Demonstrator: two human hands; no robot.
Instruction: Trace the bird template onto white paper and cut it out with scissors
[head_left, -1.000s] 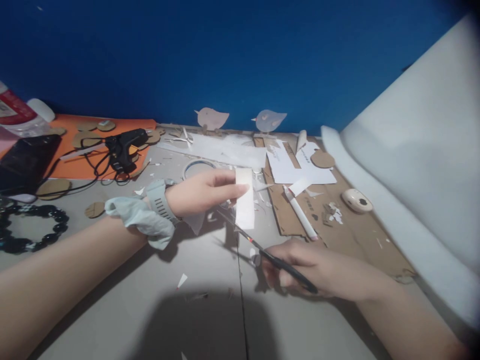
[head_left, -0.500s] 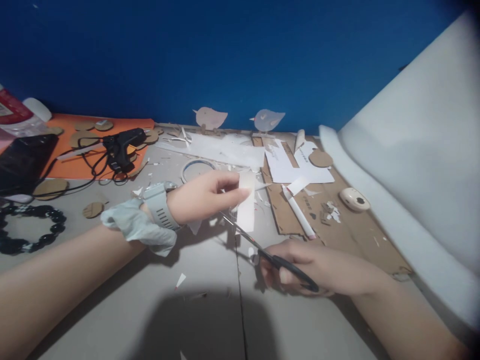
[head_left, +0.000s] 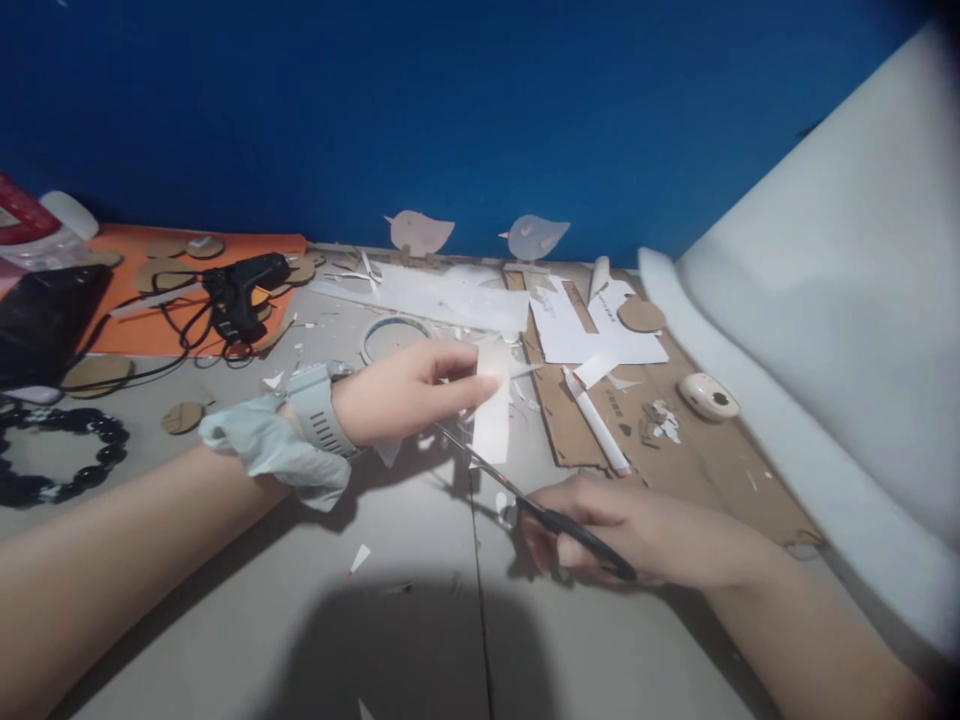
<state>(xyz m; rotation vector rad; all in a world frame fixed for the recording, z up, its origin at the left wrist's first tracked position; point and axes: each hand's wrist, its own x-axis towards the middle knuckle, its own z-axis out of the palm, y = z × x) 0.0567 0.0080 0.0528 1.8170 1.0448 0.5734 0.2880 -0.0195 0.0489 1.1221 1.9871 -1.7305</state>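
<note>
Between thumb and fingers, my left hand (head_left: 409,390) pinches a white paper strip (head_left: 493,430) that hangs down upright. A watch and a pale scrunchie sit on that wrist. My right hand (head_left: 585,525) grips black-handled scissors (head_left: 555,518), fingers in the loops. Their blades point up and left, crossing the lower part of the strip; whether they cut into it I cannot tell. Just behind the left hand lies a roll of tape (head_left: 367,340). Small white scraps lie on the floor tiles below.
Two paper birds, one pink (head_left: 421,232) and one grey (head_left: 536,238), stand by the blue wall. At left are a black glue gun (head_left: 244,295) on orange paper (head_left: 142,340) and a beaded bracelet (head_left: 112,455). Cardboard (head_left: 720,490) at right bears a white marker (head_left: 602,430) and paper.
Almost nothing differs. The view has shifted very slightly, and the scissor blades sit a touch further left and up against the paper strip.
</note>
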